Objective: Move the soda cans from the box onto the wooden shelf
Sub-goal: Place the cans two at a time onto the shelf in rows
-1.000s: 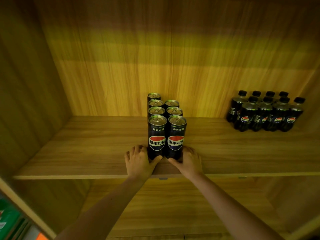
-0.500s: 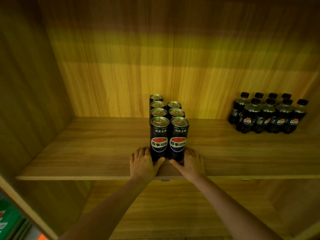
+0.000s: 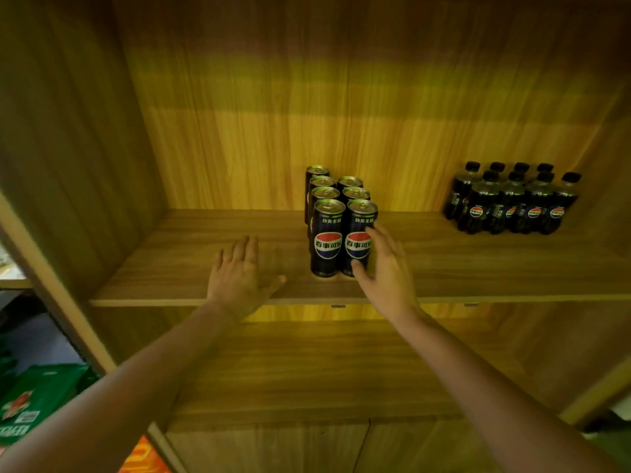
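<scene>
1. The soda cans (image 3: 341, 223) stand upright on the wooden shelf (image 3: 177, 268), packed in two touching columns that run from the front toward the back panel at 12 o'clock; seven tops show, four in the left column and three in the right.
2. The front right can (image 3: 358, 238) and the front left can (image 3: 327, 238) face out with their red, white and blue labels.
3. The right hand (image 3: 386, 271) is at 3 o'clock of the front right can, its fingers (image 3: 377, 233) spread and loosely curved; the thumb tip touches the can's lower side and the fingertips lie on its upper side, with nothing gripped.
4. The left hand (image 3: 240, 271) is at 9 o'clock of the cans, well apart from them, flat and open above the shelf board, fingers stretched out, holding nothing.
5. A cluster of dark bottles (image 3: 512, 203) stands at 3 o'clock on the same shelf, well apart from the cans.
6. A green package (image 3: 37, 401) lies at 7 o'clock, outside the cabinet.
</scene>
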The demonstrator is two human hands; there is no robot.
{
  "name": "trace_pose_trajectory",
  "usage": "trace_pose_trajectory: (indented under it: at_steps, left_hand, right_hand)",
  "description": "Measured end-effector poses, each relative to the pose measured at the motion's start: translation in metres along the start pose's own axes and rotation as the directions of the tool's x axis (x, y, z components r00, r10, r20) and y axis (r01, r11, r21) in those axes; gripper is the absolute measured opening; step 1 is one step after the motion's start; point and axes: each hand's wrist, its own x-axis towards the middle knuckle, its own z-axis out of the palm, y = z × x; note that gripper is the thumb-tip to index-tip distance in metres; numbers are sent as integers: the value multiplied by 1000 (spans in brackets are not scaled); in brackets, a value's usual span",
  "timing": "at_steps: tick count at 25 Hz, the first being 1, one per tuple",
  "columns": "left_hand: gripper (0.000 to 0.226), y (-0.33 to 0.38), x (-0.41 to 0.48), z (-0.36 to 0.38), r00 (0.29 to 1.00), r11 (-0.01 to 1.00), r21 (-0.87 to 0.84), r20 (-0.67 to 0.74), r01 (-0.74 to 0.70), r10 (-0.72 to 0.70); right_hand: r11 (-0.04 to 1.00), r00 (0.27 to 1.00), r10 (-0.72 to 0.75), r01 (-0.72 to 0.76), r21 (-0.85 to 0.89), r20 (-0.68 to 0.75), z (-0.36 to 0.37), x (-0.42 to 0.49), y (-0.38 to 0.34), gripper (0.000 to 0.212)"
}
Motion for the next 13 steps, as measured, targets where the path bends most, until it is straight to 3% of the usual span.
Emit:
trace_pose_trajectory:
  at_steps: [5,13]
  left_hand:
    - [91,-33,-52,-35,1000,996,84,-15,-27,28]
    - [89,-65,-118,-34,1000,994,107,-15,-2,4]
  right_hand:
    - [947,938,-226,275,-167,263,5,-25,-74,70]
    - [921,874,-241,342,-184,421,36,-66,-104,82]
